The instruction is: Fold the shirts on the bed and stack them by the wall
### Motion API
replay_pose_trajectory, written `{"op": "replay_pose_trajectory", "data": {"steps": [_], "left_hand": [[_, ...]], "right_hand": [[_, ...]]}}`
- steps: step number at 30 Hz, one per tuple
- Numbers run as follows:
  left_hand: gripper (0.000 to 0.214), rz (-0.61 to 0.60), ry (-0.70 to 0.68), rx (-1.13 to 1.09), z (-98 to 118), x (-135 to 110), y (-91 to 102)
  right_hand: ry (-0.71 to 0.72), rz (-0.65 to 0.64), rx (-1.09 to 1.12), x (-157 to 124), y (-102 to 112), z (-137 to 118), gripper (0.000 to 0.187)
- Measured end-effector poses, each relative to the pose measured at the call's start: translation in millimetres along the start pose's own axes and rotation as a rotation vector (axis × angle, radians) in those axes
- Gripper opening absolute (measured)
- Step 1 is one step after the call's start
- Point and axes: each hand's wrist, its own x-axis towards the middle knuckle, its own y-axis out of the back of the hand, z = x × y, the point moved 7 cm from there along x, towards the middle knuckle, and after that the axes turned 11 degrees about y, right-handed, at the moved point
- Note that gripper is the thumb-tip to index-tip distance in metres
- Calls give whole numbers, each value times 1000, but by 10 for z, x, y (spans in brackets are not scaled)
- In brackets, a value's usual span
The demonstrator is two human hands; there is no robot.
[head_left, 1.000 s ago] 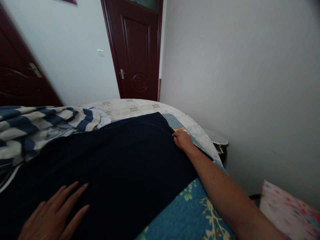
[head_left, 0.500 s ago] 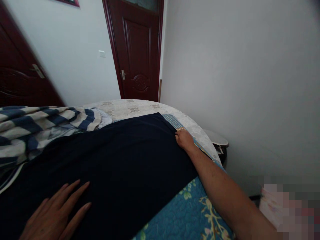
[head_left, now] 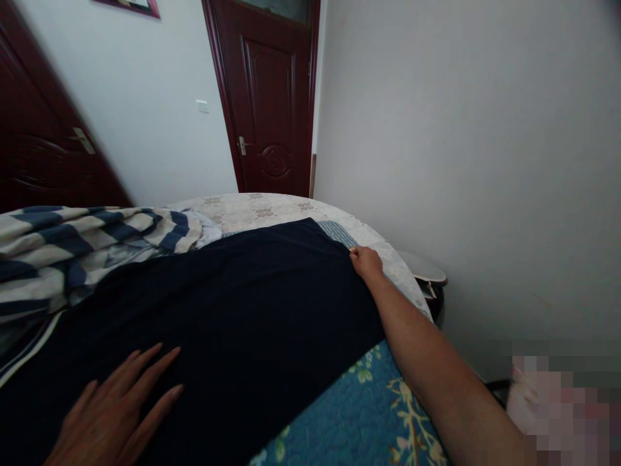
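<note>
A dark navy garment [head_left: 252, 310] lies spread over a blue floral quilted mat [head_left: 334, 414]. White-edged trim runs along its left end. Its full shape is hidden past the frame's lower left. My left hand [head_left: 116, 401] rests flat on the garment with fingers spread. At the garment's far right edge, my right hand [head_left: 367, 260] is closed, pinching the hem between thumb and fingers.
A blue-and-white checked cloth [head_left: 92, 249] is bunched at the left. Under everything is a round table with a patterned white cover [head_left: 272, 204]. A stool [head_left: 424, 268] stands beyond its right edge, near the wall. Two dark red doors [head_left: 276, 97] are behind.
My right hand has moved slightly right, drawing the garment's edge a little that way. My left hand stays flat on the fabric. The whole view has shifted slightly.
</note>
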Motion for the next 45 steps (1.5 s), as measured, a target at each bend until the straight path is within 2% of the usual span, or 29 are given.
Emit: {"op": "replay_pose_trajectory", "data": {"steps": [3,6,10,12,15,18,21,23,26,29,32,39,42,45], "left_hand": [[69,-35,17,30,-36,12,-30],[72,-72,65,36,-22,18,43],[72,-105,109,31,102,-6,216],[71,-104,123,27,155,-15,284],[69,-114,160,29,175,-14,359],[68,-158,142,23,239,10,441],[68,-237,-31,-17,508,62,492],[68,-264,-143,-50,744,114,490],[69,-251,-180,-58,991,229,404],[70,-205,-146,-35,1012,348,278],[71,-164,-111,-33,841,442,201],[76,-120,-47,-2,400,588,157],[80,-112,65,47,207,658,171],[85,-130,202,72,16,716,212]], "right_hand": [[-52,8,9,-12,-13,18,34],[-56,-1,-25,-45,-2,4,34],[-5,51,-148,-148,123,-57,39],[62,95,-198,-219,208,-180,39],[249,88,-181,-412,263,-592,36],[491,-3,-79,-809,197,-1231,38],[769,-97,79,-1339,49,-1925,46],[917,-150,144,-1639,-76,-2269,55],[974,-239,178,-1843,-253,-2462,66],[876,-275,185,-1774,-311,-2312,72],[739,-264,147,-1572,-283,-1970,75],[357,-226,-65,-1036,-224,-817,75],[239,-181,-145,-888,-212,-324,77],[171,-146,-191,-767,-268,29,77]]}}
